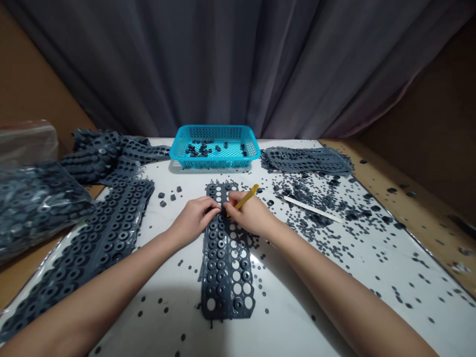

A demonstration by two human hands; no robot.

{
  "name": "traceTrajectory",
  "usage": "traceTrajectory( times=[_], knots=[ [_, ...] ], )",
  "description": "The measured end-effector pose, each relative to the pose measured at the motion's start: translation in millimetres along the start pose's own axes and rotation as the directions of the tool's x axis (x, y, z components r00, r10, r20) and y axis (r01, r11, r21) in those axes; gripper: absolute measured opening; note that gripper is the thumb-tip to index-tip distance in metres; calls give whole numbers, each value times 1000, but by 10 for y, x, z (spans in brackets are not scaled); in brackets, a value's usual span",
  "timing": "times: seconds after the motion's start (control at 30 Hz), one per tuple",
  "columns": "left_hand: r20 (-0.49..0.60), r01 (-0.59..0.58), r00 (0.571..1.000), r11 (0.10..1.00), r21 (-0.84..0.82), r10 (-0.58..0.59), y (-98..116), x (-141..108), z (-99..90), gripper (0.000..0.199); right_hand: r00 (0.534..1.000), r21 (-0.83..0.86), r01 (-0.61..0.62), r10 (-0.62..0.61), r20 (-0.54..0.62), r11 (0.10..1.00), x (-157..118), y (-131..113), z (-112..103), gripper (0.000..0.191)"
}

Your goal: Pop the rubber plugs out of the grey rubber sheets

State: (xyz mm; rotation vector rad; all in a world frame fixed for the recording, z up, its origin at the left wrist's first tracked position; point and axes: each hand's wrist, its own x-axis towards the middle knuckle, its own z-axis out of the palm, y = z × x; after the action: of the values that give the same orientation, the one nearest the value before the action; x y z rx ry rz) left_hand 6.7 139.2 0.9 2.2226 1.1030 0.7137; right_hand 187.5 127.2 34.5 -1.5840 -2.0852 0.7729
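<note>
A dark rubber sheet lies lengthwise in front of me, with rows of ring-shaped parts still seated in it and several round holes showing the white table. My left hand is at the sheet's upper left, thumb and forefinger pinched together; whatever lies between them is too small to make out. My right hand grips a yellow stick-like tool, its upper end pointing up and right. The tool's lower end is hidden by the fingers, close to my left fingertips over the sheet.
A blue basket with loose black parts stands at the back. Full rubber sheets and a plastic bag of parts lie left. At right are a punched sheet, a white strip and scattered black discs.
</note>
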Motion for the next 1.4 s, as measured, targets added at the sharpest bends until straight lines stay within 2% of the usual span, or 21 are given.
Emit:
traceTrajectory(
  times=[0.23, 0.47, 0.63, 0.7, 0.77, 0.83, 0.9, 1.1, 1.3, 1.4],
  knots=[
    [-44, 185, 980, 973, -141, -193, 0, 17, 29, 20, 1000, 11, -7, 7, -6, 1000, 6, 12, 13, 25],
    [-36, 253, 959, 908, -333, -280, -16, 38, 31, 26, 1000, 9, -6, 6, -8, 1000, 8, 12, 21, 24],
    [-57, 251, 949, 851, -461, -311, -51, 69, -17, 25, 1000, 34, -6, 6, -9, 999, 7, 10, 19, 24],
    [-30, 251, 946, 788, -562, -323, -25, 73, -43, 32, 1000, 56, -5, 6, -10, 998, 8, 16, 20, 24],
    [36, 277, 938, 681, -678, -345, 20, 71, -66, 37, 1000, 88, -4, 4, -10, 996, 10, 33, 26, 24],
    [125, 330, 920, 564, -757, -371, 64, 65, -88, 36, 1000, 129, 13, -12, -12, 992, 14, 61, 36, 24],
    [189, 376, 901, 486, -789, -390, 88, 58, -109, 35, 999, 179, 39, -35, -26, 983, 19, 90, 48, 25],
    [255, 390, 900, 394, -832, -353, 65, 49, -149, 34, 997, 275, 31, -12, -73, 961, 38, 120, 48, 27],
    [294, 427, 881, 354, -832, -371, 91, 60, -148, 36, 992, 417, 19, 36, -122, 909, 68, 132, 4, 31],
    [305, 435, 874, 329, -838, -379, 101, 56, -151, 35, 995, 441, 13, 34, -99, 897, 68, 141, -2, 34]
  ],
)
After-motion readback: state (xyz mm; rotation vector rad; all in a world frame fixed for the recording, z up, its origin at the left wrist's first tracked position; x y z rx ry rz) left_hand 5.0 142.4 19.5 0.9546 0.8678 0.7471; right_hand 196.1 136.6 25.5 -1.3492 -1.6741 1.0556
